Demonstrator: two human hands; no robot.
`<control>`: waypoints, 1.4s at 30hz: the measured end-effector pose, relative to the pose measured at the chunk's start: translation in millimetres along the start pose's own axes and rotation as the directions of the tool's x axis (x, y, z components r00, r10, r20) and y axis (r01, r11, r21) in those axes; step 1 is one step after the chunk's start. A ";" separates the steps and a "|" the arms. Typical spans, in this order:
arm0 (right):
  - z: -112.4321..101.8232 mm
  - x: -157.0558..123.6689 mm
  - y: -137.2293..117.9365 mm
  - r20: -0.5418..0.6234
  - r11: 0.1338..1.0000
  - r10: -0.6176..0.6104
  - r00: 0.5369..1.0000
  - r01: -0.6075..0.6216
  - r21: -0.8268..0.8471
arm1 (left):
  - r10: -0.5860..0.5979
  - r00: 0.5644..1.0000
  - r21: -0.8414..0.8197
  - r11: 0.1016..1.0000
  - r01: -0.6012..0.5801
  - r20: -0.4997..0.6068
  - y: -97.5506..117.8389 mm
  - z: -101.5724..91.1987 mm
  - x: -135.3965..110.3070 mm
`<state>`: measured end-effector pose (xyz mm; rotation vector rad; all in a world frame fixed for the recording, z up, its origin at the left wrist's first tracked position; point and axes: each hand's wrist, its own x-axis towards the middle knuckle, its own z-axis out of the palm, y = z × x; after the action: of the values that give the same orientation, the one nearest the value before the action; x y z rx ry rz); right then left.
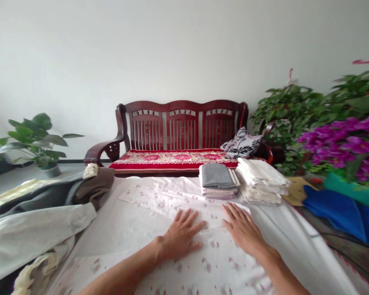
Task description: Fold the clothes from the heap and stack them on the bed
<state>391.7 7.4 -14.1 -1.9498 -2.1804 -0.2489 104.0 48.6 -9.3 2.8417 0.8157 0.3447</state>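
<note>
A thin white garment with a small printed pattern (204, 264) lies spread over the white-covered table (283, 241). My left hand (181, 233) rests flat on this printed garment, fingers spread. To its right, my right hand (242, 227) also presses flat on the cloth, its fingers stretched out. Neither hand grips anything. Just beyond my right hand sits a stack of folded cloths (218, 180) with a grey one on top. Beside it stands a second stack of folded white cloths (261, 180).
Loose clothes in dark, brown and white (39, 225) are heaped at the left. A blue cloth (335, 209) and purple flowers (341, 143) are at the right. A wooden bench (181, 131) with a patterned cushion (242, 143) stands behind the table; a potted plant (37, 139) is far left.
</note>
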 end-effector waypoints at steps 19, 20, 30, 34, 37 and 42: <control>-41.7 44.6 21.0 0.058 0.947 0.237 0.970 -0.217 -0.236 | -0.681 0.709 0.183 0.685 0.705 -0.183 -210.8 -110.6 -40.3; -42.2 43.1 20.1 0.051 0.946 0.234 0.971 -0.215 -0.244 | -0.679 0.713 0.200 0.685 0.701 -0.175 -217.1 -111.4 -43.3; -53.6 26.6 35.4 -0.114 0.989 0.111 0.987 -0.121 -0.085 | -0.657 0.723 0.292 0.663 0.689 -0.212 -218.9 -127.8 -63.9; -61.4 13.6 50.0 -0.218 0.996 0.024 0.976 -0.005 0.086 | -0.575 0.728 0.287 0.675 0.680 -0.373 -200.1 -145.7 -96.0; -71.2 -3.7 52.9 -0.298 0.989 -0.040 0.954 0.081 0.126 | -0.544 0.705 0.277 0.666 0.693 -0.455 -177.3 -158.1 -130.2; -88.7 -40.2 48.0 -0.305 0.981 -0.176 0.936 0.193 0.025 | -0.673 0.621 0.224 0.585 0.780 -0.402 -118.4 -163.1 -187.5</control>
<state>447.2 -48.8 60.3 -1.5591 -2.1393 -0.4775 -153.0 62.1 88.5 2.4320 2.2405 0.4923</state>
